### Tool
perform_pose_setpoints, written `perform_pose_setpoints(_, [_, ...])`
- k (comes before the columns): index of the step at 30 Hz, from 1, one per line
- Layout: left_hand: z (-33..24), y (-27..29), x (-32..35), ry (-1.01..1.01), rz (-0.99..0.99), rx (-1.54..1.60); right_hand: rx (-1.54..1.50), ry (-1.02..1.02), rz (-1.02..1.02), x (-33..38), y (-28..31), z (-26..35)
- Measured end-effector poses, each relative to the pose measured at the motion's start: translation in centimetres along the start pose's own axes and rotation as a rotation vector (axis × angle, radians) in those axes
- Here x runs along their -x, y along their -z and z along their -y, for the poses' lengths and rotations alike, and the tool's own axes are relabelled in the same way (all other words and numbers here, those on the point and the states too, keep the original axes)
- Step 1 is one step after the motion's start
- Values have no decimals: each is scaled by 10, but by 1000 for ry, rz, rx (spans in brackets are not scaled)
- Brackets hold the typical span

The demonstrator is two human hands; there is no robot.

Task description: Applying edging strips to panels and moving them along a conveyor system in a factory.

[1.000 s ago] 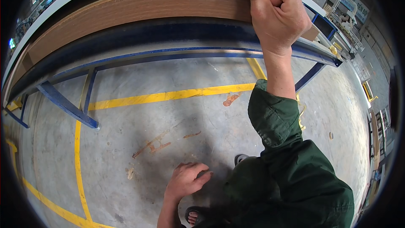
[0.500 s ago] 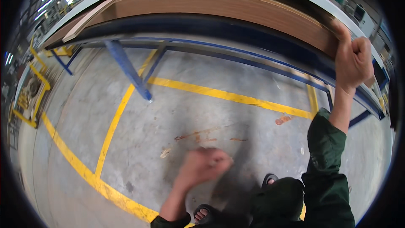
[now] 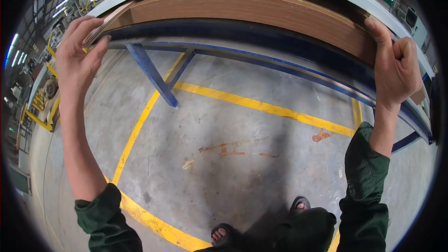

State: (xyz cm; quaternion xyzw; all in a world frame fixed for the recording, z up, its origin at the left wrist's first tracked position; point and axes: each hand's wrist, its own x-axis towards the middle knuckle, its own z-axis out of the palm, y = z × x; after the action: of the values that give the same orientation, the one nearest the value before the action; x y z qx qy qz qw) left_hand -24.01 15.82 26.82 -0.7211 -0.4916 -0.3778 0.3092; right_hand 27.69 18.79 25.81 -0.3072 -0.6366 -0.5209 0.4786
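- A stack of thin wood sheets (image 3: 242, 11) is lying flat along a blue metal frame (image 3: 261, 58), its long brown edge showing fine, straight layers, bent into an arc by the lens.
- The left hand (image 3: 79, 58) is pinching the left corner of the stack, thumb underneath and fingers curling over the top, where the uppermost sheets are fanning slightly apart.
- The right hand (image 3: 396, 67) is pressing against the right end of the stack, its thumb lying up along the edge while the other fingers are curling loosely into the palm; whether it is truly gripping a sheet is not clear.
- Both forearms are coming up bare from dark green sleeves (image 3: 368, 191) pushed back toward the elbows.
- The frame is standing on slanted blue steel legs (image 3: 151, 74), painted smooth, with a lighter rail running above the stack.
- The concrete floor (image 3: 224, 182) is looking grey, scuffed and matte, carrying rust-coloured stains (image 3: 228, 148) and broad yellow painted lines (image 3: 261, 106) crossing at angles.
- Sandalled toes (image 3: 219, 233) are showing at the lower edge, beside dark trousers.
- Workshop equipment and yellow railings (image 3: 39, 112) are crowding the far left rim, too small to make out.
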Motion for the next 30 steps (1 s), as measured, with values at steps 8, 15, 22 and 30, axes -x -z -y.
perform_pose_setpoints(8, [22, -8, -8, 90, 75, 61, -78, 49, -16, 8, -4, -12])
perform_pose_setpoints(15, [17, -9, -2, 128, 32, 81, -66, 28, -21, 3, -3, -2])
perform_pose_setpoints(22, [14, -11, -7, 255, 64, 164, -44, 15, -24, 3, -3, -3])
perform_pose_setpoints(30, [2, -3, -18, 346, 75, 19, -47, 36, -37, 5, -5, -3])
